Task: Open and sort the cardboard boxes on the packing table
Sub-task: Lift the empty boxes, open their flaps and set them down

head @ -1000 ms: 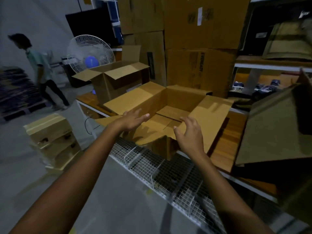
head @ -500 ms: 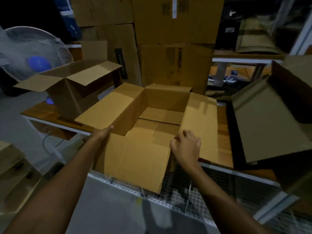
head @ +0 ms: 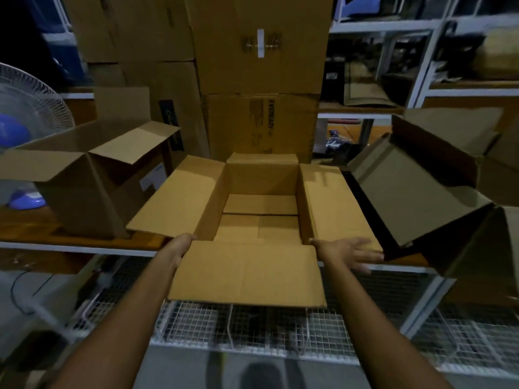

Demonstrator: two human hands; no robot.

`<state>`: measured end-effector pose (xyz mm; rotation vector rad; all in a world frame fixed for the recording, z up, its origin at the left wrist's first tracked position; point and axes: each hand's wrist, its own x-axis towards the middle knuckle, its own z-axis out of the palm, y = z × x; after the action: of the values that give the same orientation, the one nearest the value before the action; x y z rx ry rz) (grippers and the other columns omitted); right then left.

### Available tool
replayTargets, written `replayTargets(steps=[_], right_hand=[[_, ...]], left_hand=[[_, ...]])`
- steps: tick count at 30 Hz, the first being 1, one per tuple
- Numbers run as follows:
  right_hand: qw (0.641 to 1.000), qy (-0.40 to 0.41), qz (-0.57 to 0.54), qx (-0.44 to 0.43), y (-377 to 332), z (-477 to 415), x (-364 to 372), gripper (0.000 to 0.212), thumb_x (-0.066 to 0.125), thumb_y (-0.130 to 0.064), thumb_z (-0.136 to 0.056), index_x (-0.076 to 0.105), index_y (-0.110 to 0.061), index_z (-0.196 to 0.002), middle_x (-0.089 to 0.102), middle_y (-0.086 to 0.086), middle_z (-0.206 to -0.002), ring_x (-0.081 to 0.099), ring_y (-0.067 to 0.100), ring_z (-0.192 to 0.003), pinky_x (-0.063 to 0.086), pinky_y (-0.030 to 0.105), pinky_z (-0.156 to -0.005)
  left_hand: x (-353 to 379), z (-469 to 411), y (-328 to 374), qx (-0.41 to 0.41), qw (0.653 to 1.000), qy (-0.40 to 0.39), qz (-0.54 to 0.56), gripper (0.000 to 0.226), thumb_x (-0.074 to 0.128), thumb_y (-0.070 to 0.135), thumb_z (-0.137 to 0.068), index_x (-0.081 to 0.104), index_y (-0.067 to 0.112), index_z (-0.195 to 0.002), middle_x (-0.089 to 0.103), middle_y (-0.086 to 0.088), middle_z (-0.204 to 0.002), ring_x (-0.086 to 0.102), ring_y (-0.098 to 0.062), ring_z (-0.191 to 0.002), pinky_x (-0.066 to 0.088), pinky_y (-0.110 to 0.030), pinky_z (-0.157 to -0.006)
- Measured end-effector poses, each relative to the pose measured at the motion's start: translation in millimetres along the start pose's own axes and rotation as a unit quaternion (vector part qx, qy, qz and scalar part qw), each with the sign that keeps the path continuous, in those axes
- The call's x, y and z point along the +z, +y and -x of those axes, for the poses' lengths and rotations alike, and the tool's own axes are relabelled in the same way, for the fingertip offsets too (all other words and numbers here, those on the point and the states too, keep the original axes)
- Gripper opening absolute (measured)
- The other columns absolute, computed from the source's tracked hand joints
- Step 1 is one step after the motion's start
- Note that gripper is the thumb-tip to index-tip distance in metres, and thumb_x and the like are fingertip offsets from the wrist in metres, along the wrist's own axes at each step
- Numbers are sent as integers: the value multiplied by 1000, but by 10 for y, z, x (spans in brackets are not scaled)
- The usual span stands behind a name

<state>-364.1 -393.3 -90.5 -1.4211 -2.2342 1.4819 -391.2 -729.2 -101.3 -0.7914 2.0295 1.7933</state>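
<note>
I count three opened cardboard boxes on the packing table [head: 84, 242]: the middle box [head: 261, 203] straight ahead with all four flaps out, a left box [head: 84, 175] beside it and a right box [head: 421, 181] tipped toward me. My left hand [head: 179, 245] sits at the middle box's near left corner (fingers tucked behind the front flap, so I cannot tell their grip), while my right hand [head: 348, 252] lies flat, fingers spread, on the right flap's near edge. The front flap overhangs the table edge above the wire baskets [head: 252, 327], and little bare tabletop shows between the boxes.

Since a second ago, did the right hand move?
Yes. The right hand left the open box's inside front edge and slid outward to its right flap, fingers spread.
</note>
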Motion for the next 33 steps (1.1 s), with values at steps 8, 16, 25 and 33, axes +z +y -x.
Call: replayTargets(steps=[8,16,25,33], right_hand=[[943,-104,-293,116,217,31,-317,109,70,2,-77,-2,-14,-158,58,23,-108,64,34,-89,60,50,-74],[927,-270,-253,65,173,178,-1075,12,65,-7,-92,61,-3,-102,69,22,-99,69,36,-83,58,42,-58],[932,-265,-230,-96,174,297,-2078,14,63,-13,-92,65,0,-98,63,11,-74,61,23,-62,47,25,-45],[915,-226,-258,-214,-221,221,-3487,17,63,-14,-88,67,-2,-99,68,15,-93,66,28,-83,54,36,-64]], left_hand=[[215,239,-143,53,998,16,14,22,46,10,-93,62,0,-102,60,-15,-80,58,-28,-63,46,-28,-49],[543,729,-40,89,995,35,23,19,45,9,-93,60,4,-82,54,-12,-69,52,-26,-56,38,-28,-48],[768,1744,253,185,976,113,34,21,53,15,-90,65,0,-100,61,-15,-74,57,-30,-63,45,-32,-55],[1432,2846,785,250,962,85,70,20,51,19,-92,62,4,-86,58,-11,-68,55,-25,-57,45,-34,-54]])
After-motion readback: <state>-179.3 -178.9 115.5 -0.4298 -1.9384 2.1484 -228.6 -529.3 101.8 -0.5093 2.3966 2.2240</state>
